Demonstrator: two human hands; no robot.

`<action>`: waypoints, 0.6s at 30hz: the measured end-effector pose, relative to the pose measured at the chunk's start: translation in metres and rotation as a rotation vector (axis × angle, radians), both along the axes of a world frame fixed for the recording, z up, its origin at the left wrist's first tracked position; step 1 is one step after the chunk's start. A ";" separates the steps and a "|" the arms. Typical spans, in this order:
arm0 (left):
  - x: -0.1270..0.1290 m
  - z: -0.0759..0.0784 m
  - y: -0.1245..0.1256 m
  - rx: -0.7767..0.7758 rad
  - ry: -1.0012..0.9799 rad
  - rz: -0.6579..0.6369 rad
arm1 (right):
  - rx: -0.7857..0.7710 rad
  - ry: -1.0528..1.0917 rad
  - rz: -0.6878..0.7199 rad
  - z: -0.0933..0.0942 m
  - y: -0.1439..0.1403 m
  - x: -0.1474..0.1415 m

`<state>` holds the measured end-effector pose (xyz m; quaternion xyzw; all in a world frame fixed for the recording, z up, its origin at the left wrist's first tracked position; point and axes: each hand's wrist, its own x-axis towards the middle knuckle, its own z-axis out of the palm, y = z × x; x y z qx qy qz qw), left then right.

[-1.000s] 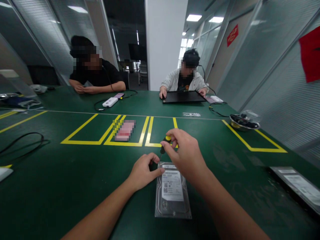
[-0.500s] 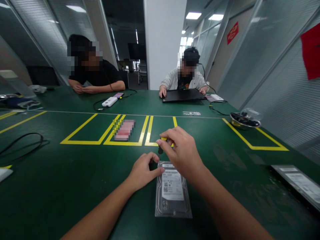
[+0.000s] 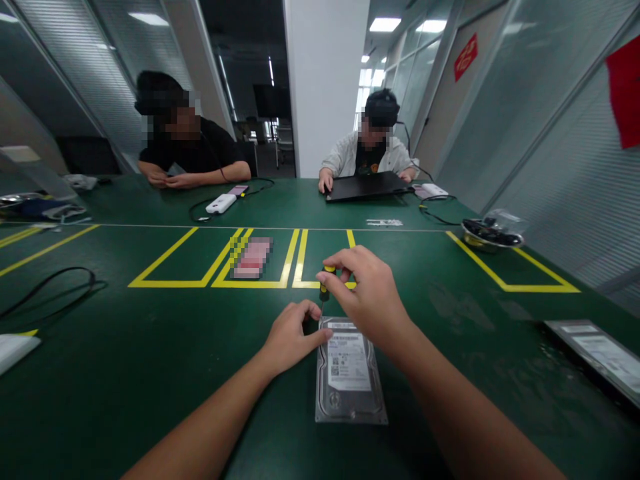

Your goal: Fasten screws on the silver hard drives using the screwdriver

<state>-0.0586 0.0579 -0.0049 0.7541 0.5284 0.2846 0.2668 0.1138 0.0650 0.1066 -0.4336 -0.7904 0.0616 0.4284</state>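
Observation:
A hard drive [image 3: 349, 373] with a white label lies flat on the green table in front of me. My left hand [image 3: 293, 337] grips its far left corner, thumb on the label side and fingers curled at the edge. In my right hand [image 3: 367, 283] is a small black and yellow screwdriver [image 3: 325, 288], pinched at the top of its handle by thumb and fingers. It stands nearly upright, its thin shaft reaching down to that same corner. The tip is hard to make out beside my left fingertips.
Another hard drive [image 3: 597, 353] lies at the right. A metal bowl [image 3: 493, 239] of dark items stands at the back right. Yellow tape [image 3: 250, 285] marks areas around a pinkish blurred item [image 3: 253, 259]. Across the table sit two people, one holding a black panel [image 3: 370, 187].
My view has shifted slightly. More of the screwdriver's handle shows beneath my right fingers, which have changed their hold a little. My left hand stays at the drive's corner.

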 end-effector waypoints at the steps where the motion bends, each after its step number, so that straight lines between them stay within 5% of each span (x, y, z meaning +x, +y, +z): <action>1: 0.000 0.000 0.000 -0.002 -0.002 0.001 | 0.002 0.000 -0.003 0.000 0.000 0.000; 18: 0.010 0.000 -0.002 -0.094 -0.101 0.091 | -0.018 -0.003 -0.045 0.004 0.000 0.003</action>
